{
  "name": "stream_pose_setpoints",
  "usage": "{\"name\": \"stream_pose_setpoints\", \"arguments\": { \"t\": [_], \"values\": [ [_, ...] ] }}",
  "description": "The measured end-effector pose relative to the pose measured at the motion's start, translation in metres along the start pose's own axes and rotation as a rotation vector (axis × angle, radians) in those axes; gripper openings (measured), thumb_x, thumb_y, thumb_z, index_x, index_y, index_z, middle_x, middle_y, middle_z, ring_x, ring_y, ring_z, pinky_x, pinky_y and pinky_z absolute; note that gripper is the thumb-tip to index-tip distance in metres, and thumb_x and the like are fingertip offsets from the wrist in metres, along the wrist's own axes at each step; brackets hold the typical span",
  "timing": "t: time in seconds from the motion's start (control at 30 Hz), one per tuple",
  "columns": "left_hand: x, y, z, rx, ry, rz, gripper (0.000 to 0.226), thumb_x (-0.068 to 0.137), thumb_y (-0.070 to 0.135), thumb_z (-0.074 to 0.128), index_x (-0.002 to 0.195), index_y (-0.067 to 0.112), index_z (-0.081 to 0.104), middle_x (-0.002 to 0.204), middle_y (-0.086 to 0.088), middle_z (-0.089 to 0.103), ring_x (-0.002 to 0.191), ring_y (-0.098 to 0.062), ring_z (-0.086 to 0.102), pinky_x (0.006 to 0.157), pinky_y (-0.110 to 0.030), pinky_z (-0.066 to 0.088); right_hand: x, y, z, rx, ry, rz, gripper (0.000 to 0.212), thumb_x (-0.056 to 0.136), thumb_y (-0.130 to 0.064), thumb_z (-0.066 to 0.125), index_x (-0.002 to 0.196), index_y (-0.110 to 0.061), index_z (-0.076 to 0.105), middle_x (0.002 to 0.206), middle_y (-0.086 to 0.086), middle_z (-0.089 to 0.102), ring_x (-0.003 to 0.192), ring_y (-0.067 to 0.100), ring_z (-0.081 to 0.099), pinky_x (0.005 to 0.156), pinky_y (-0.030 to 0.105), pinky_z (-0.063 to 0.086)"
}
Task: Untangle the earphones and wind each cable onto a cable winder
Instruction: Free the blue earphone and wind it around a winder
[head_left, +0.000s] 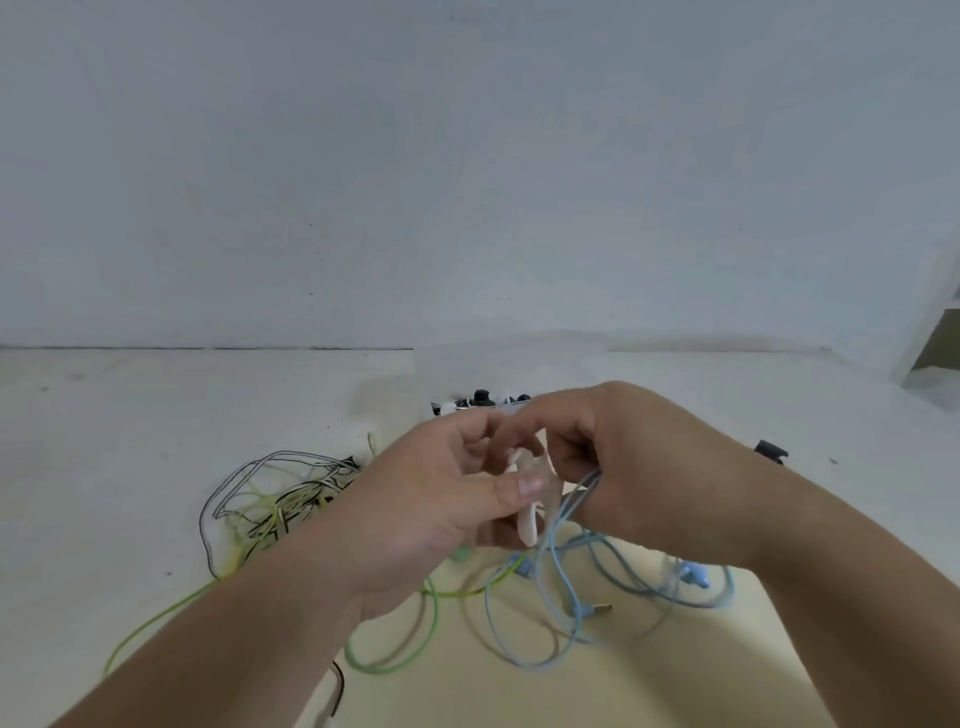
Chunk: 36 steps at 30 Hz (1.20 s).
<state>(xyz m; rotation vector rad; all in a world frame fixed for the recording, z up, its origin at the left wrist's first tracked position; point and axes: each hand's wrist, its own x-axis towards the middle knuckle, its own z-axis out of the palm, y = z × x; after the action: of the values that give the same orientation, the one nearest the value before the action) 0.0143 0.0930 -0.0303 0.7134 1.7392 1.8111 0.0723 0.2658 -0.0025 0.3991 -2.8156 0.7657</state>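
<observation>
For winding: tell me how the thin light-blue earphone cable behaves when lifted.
The thin light-blue earphone cable droops in loops from the right hand, so probably floppy and light. It seems to cross the thin green cable, which lifting may drag along.

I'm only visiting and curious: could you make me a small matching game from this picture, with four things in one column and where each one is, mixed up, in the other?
Things
1. white winder
2. blue cable
3. black-and-white cable
4. small black piece

Places
A. alone on the table, to the right of the right hand
B. pinched in the left hand
C. in the tangle on the table, left of both hands
D. running from the right hand down to the table

Pairs: 1-B, 2-D, 3-C, 4-A
</observation>
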Motion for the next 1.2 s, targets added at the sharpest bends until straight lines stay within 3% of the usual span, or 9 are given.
{"name": "stream_pose_setpoints", "arguments": {
  "t": [0.13,0.3,0.47,0.67,0.77,0.87,1.0,1.13,1.2],
  "values": [
    [0.002,0.000,-0.004,0.020,0.202,0.066,0.019,0.081,0.001,0.074,0.098,0.003,0.065,0.083,-0.012,0.071,0.072,-0.023,0.070,0.073,-0.037,0.062,-0.004,-0.001,-0.010,0.212,-0.030,0.032,0.044,0.069,-0.014,0.072,0.105,-0.039,0.065,0.067,-0.004,0.053,0.054,0.004,0.044,0.053,0.019,0.040],
    [0.008,-0.002,-0.011,0.033,0.435,0.183,0.023,0.069,-0.002,0.083,0.082,0.005,0.065,0.074,-0.010,0.070,0.071,-0.019,0.066,0.072,-0.033,0.059,-0.006,-0.002,-0.017,0.371,-0.052,0.011,0.026,0.070,-0.004,0.069,0.083,-0.026,0.067,0.067,-0.009,0.060,0.058,0.008,0.051,0.056,0.019,0.042],
    [0.004,-0.003,-0.003,0.057,0.326,0.185,0.044,0.047,0.008,0.095,0.081,0.010,0.068,0.076,-0.001,0.072,0.071,-0.014,0.068,0.067,-0.022,0.052,0.000,-0.003,-0.005,0.165,0.084,0.107,0.034,0.069,0.008,0.057,0.076,-0.025,0.059,0.059,-0.013,0.054,0.051,0.005,0.043,0.051,0.018,0.038],
    [0.002,-0.001,0.005,0.056,0.277,0.195,0.049,0.051,0.000,0.093,0.091,0.005,0.065,0.085,-0.009,0.073,0.077,-0.020,0.071,0.072,-0.029,0.058,0.002,-0.004,-0.002,0.102,0.203,0.149,0.033,0.067,0.005,0.056,0.068,-0.026,0.049,0.059,-0.016,0.050,0.051,0.006,0.040,0.048,0.015,0.035],
    [-0.001,0.001,0.010,0.137,0.289,0.167,0.050,0.052,-0.005,0.093,0.090,0.008,0.063,0.088,-0.015,0.073,0.073,-0.022,0.069,0.072,-0.033,0.060,0.002,-0.008,0.000,0.148,0.197,0.145,0.031,0.067,0.006,0.056,0.066,-0.024,0.050,0.055,-0.016,0.048,0.049,0.005,0.040,0.048,0.014,0.034],
    [-0.001,0.001,0.014,0.191,0.280,0.153,0.050,0.047,0.002,0.095,0.082,0.018,0.064,0.073,-0.008,0.070,0.068,-0.019,0.066,0.066,-0.027,0.056,0.003,-0.008,0.000,0.201,0.204,0.163,0.026,0.069,0.005,0.057,0.065,-0.020,0.055,0.050,-0.014,0.047,0.045,0.005,0.039,0.046,0.012,0.032],
    [-0.001,0.000,0.013,0.202,0.269,0.183,0.038,0.060,-0.004,0.090,0.081,0.016,0.065,0.074,-0.006,0.070,0.063,-0.017,0.063,0.060,-0.023,0.051,0.003,-0.005,0.000,0.341,0.248,0.214,0.025,0.075,0.006,0.061,0.067,-0.017,0.060,0.049,-0.012,0.047,0.042,0.005,0.036,0.042,0.013,0.031],
    [0.000,0.000,0.007,0.188,0.249,0.231,0.030,0.066,-0.004,0.087,0.076,0.016,0.069,0.072,0.003,0.066,0.062,-0.013,0.058,0.070,-0.032,0.056,0.004,0.004,-0.005,0.470,0.400,0.264,0.017,0.078,0.001,0.067,0.070,-0.013,0.063,0.054,-0.004,0.049,0.051,0.017,0.040,0.047,0.031,0.035],
    [0.000,0.001,0.006,0.188,0.245,0.234,0.025,0.069,-0.003,0.085,0.076,0.015,0.069,0.073,0.002,0.068,0.066,-0.014,0.058,0.070,-0.029,0.056,0.005,0.008,-0.008,0.540,0.511,0.279,0.016,0.077,-0.004,0.069,0.069,-0.016,0.063,0.055,-0.004,0.049,0.052,0.018,0.038,0.047,0.029,0.032]
  ]
}}
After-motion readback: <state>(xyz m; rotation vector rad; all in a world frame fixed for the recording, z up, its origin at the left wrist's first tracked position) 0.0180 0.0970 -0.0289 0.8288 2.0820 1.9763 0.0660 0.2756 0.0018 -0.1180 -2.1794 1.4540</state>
